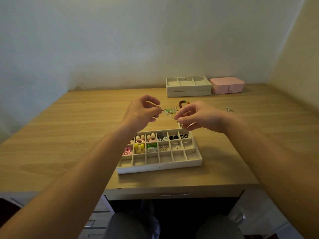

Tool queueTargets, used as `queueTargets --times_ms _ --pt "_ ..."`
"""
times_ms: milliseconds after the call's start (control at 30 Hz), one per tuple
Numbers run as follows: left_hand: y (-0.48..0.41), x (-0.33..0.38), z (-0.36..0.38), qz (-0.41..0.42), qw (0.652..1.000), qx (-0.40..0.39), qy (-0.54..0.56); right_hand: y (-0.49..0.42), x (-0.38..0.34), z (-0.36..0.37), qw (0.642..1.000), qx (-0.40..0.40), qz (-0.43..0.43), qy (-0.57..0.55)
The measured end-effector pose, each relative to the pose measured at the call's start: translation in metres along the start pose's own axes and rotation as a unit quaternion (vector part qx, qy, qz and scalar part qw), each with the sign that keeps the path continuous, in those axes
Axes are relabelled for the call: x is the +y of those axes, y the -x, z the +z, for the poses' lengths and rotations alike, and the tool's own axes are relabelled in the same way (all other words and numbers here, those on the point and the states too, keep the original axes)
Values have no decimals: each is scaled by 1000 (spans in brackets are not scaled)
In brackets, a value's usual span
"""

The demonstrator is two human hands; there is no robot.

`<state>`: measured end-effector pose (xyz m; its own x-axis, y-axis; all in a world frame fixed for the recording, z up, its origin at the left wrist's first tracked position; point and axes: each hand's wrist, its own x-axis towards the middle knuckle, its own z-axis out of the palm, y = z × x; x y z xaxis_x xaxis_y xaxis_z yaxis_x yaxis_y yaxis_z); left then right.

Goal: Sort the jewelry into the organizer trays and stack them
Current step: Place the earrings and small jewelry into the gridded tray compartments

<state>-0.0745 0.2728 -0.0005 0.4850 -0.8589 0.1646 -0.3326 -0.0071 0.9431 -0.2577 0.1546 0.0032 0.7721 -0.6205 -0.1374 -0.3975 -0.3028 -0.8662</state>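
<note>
Forearms (96, 163) reach over the divided tray (159, 167), far rows filled, near rows bare; above its far edge left hand (140, 112) and right hand (200, 118) each pinch an end of a green-beaded chain (170, 111), with a bracelet (183, 102) beyond unsorted, stacking seemingly undone.

Beige tray (160, 167), pink box (227, 85), wood-grain desk (69, 135)
</note>
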Motion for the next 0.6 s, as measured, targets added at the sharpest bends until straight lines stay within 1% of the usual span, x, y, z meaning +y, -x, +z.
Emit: queueTargets --times_ms 200,300,433,600 --pt "0 -2 3 7 999 -27 -37 1 9 2 999 -28 5 -20" --pt "-1 -6 5 12 997 -37 -59 2 15 4 999 -16 -5 -42" --pt "-1 -12 8 1 997 -44 -63 4 25 6 997 1 -27 -79" --pt "0 -22 11 3 994 -59 -94 9 32 5 997 -28 2 -70"
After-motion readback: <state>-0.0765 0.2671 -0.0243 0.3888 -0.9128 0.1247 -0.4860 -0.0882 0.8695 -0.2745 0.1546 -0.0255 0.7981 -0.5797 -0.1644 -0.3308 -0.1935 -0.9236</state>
